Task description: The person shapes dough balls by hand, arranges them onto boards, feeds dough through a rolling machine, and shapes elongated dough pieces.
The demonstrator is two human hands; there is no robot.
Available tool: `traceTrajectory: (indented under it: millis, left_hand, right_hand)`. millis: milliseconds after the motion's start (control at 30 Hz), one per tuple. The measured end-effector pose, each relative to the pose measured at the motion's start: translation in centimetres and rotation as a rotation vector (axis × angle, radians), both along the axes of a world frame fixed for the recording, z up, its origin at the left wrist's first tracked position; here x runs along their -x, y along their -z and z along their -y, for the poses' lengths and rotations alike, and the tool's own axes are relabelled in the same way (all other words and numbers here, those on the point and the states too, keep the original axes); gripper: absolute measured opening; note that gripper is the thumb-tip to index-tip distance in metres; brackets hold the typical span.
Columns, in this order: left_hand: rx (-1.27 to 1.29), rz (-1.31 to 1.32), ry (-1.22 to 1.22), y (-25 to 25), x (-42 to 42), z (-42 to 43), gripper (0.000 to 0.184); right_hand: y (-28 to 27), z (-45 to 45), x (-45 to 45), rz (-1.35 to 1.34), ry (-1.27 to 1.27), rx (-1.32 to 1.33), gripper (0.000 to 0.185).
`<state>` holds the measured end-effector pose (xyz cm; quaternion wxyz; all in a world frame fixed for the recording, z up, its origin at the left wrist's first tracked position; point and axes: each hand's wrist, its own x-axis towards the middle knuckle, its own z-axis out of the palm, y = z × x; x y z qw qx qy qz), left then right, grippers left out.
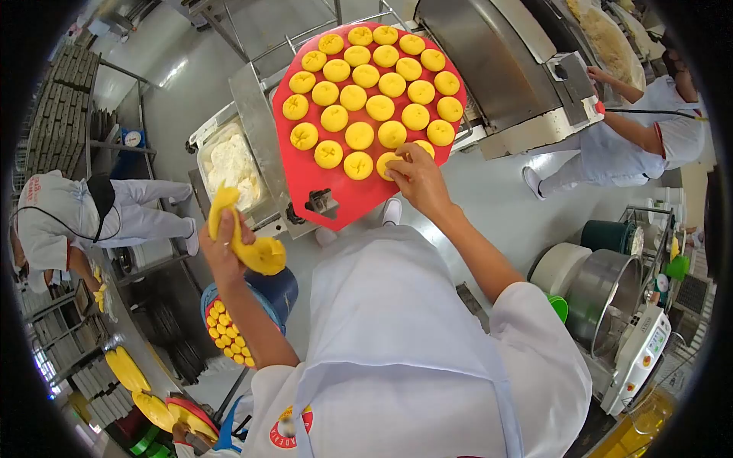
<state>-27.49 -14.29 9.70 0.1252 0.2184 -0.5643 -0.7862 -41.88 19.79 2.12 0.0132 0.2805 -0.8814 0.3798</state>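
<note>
My left hand (223, 252) is closed around a long, floppy piece of yellow dough (264, 256), whose ends hang out above and below the fingers. My right hand (418, 179) is at the near right edge of a red board (309, 187), its fingertips pinched on a yellow dough ball (387, 166). Many round yellow dough balls (359, 136) sit spaced in rows across the board, several with creased or pinched tops. Partly behind my right fingers is another dough ball (424, 147).
A tub of white dough or flour (233, 168) stands left of the board, a metal machine (496, 76) behind right. Lower left, a blue bucket (279, 294) stands by more small yellow pieces (227, 332). Co-workers (84, 217) (626, 145) work on both sides. A steel mixing bowl (607, 294) is at right.
</note>
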Motion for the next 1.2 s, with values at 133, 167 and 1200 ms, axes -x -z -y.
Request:
traceTrajectory:
  millis: [133, 167, 1200]
  left_hand:
    - [0.021, 0.043, 0.043, -0.1, 0.4, -1.6, 0.026]
    - [0.026, 0.059, 0.052, -0.2, 0.4, -1.8, 0.026]
    - [0.221, -0.069, 0.429, -1.7, 1.6, 11.1, 0.028]
  right_hand:
    - [0.1, 0.6, -0.4, 0.057, 0.099, 0.028, 0.014]
    - [-0.2, 0.9, -0.9, 0.14, 0.158, 0.085, 0.012]
    - [-9.6, -6.1, -4.7, 0.41, 0.002, 0.588, 0.026]
